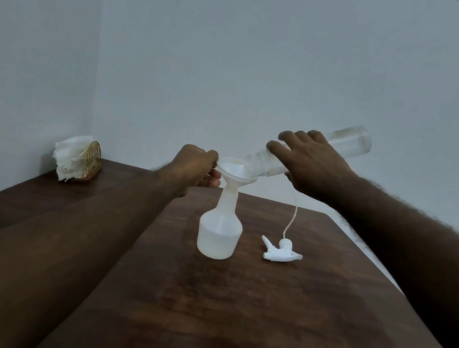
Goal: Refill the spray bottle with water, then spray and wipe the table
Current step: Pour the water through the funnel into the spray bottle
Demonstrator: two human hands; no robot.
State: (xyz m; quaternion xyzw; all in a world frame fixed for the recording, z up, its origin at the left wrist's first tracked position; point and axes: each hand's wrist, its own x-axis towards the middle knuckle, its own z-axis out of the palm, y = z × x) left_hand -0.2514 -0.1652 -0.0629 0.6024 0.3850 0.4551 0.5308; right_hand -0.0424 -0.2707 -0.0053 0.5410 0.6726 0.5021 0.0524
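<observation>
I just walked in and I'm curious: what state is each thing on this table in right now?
Spray bottle: upright, uncapped, funnel in its neck, partly filled.
Funnel: seated in the neck, steadied by the left hand.
Clear bottle: tipped mouth-down into the funnel, held by the right hand.
Spray head: off, lying on the table.
Napkins: standing in their holder.

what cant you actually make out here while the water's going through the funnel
All in the head view:
- Water level in the spray bottle: its cloudy plastic hides it.
- Left hand fingertips at the funnel rim: hidden behind the hand itself.
- Middle of the clear bottle: covered by the right hand.
- Any stream into the funnel: too pale and small.
- Top of the trigger head tube: lost behind the right hand.
</observation>
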